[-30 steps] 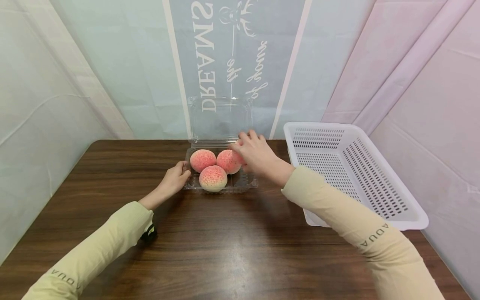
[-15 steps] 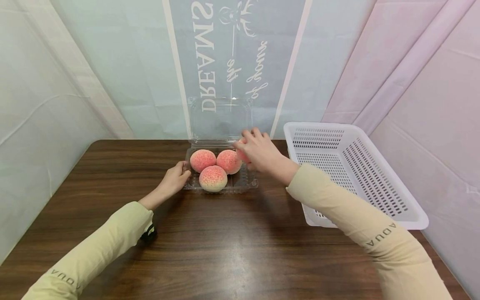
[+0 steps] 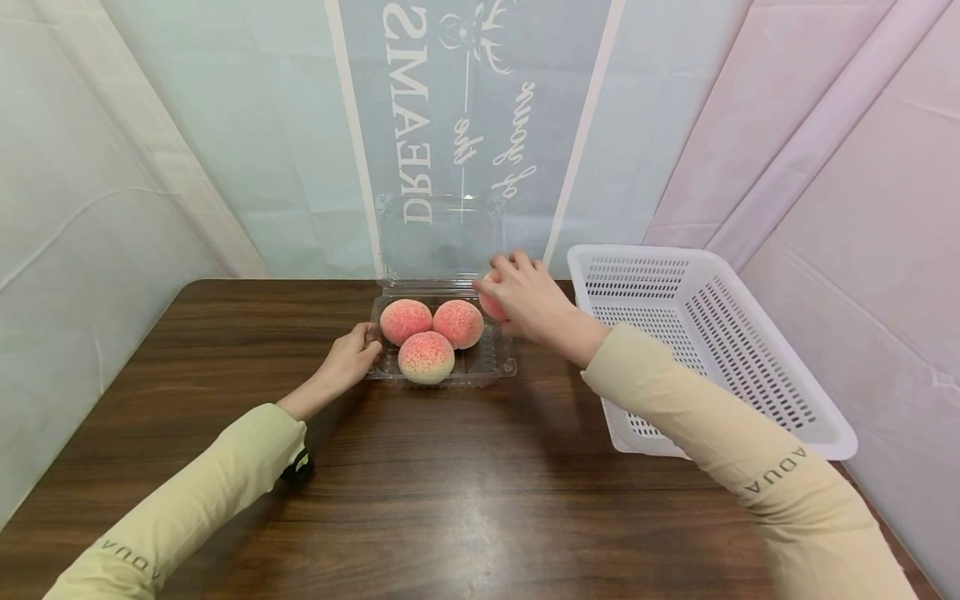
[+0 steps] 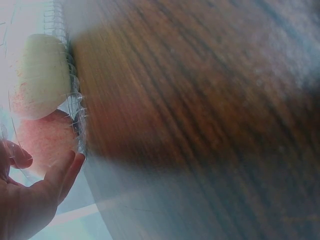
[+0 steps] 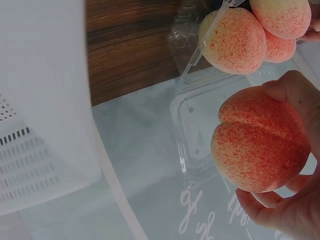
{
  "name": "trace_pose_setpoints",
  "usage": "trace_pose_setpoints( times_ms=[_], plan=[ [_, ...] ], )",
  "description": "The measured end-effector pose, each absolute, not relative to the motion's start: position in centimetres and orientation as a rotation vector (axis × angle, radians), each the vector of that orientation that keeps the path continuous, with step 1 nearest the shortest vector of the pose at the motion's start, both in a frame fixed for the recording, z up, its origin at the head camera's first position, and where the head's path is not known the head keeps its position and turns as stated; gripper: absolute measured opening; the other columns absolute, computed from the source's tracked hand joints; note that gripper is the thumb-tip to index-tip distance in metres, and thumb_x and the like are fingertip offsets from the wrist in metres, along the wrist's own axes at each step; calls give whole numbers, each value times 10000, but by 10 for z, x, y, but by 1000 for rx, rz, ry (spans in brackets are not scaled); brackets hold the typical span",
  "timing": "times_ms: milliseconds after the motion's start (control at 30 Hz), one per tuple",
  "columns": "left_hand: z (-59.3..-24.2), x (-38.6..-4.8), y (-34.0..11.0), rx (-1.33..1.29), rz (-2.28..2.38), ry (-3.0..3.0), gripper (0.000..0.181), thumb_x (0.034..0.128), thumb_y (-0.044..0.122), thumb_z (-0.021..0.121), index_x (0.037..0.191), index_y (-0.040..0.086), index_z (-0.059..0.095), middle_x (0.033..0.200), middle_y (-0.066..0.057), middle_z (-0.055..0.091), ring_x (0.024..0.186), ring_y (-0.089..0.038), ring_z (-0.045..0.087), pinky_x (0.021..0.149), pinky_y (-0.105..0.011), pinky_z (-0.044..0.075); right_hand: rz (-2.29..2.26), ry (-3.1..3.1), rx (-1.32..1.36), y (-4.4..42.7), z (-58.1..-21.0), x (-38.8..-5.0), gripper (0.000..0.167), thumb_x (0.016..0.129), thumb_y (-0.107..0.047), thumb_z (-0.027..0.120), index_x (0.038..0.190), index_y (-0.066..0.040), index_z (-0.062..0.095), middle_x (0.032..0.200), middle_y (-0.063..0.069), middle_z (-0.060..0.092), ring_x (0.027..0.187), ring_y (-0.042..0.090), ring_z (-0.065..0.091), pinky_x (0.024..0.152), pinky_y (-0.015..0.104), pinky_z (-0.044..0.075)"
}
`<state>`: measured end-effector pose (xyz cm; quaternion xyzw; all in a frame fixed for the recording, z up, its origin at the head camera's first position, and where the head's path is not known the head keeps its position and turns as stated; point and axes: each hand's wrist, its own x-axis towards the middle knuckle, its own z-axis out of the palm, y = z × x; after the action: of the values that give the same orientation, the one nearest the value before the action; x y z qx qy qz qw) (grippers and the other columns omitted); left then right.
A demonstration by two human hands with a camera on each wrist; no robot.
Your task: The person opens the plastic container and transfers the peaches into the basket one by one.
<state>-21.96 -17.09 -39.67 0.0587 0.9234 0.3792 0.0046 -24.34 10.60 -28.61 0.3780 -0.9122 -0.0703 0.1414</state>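
Note:
A clear plastic clamshell box (image 3: 487, 360) lies at the table's back edge with its lid raised. Inside are three pink and cream peaches: one at left (image 3: 406, 322), one at right (image 3: 459, 323), one in front (image 3: 426, 357). My left hand (image 3: 347, 360) grips the box's left side; in the left wrist view, thumb and fingers (image 4: 37, 192) hold its wall. My right hand (image 3: 536, 306) holds a fourth peach (image 3: 492, 297) above the box's right rear. The right wrist view shows this peach (image 5: 260, 140) between the thumb and fingers of my right hand (image 5: 295, 200).
A white perforated basket (image 3: 817, 417) stands on the right of the brown wooden table (image 3: 420, 500), beneath and beyond my right forearm. A printed cloth (image 3: 300, 125) hangs behind the table, and pale cloth covers both sides.
My right hand has moved a little to the right with its peach, away from the right peach in the box, which now shows fully. The left hand has stayed in place.

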Motion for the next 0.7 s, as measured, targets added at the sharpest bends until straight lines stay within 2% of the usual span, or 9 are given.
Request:
trace_pose_setpoints(
  times_ms=[167,400,700],
  plan=[
    [-397,-220,-171,188,1189,2896,407,865,97,380,1205,-122,419,920,-185,577,837,-265,546,695,-345,430,-227,-2639,1087,109,-284,-244,608,607,-282,812,1142,-165,550,1138,146,464,1037,368,407,755,469,421],
    [-397,-219,-171,194,1183,2907,406,855,101,379,1189,-125,425,922,-190,574,838,-268,552,693,-345,434,-227,-2611,1082,114,-284,-247,593,618,-208,777,1165,-179,548,1093,143,477,1003,368,420,743,474,422],
    [-397,-220,-171,190,1175,2903,414,860,101,372,1202,-127,414,941,-201,573,853,-273,553,705,-352,435,-208,-2627,1045,121,-281,-248,675,576,-251,822,1196,-196,558,1134,136,468,1039,364,410,743,485,415]
  ],
)
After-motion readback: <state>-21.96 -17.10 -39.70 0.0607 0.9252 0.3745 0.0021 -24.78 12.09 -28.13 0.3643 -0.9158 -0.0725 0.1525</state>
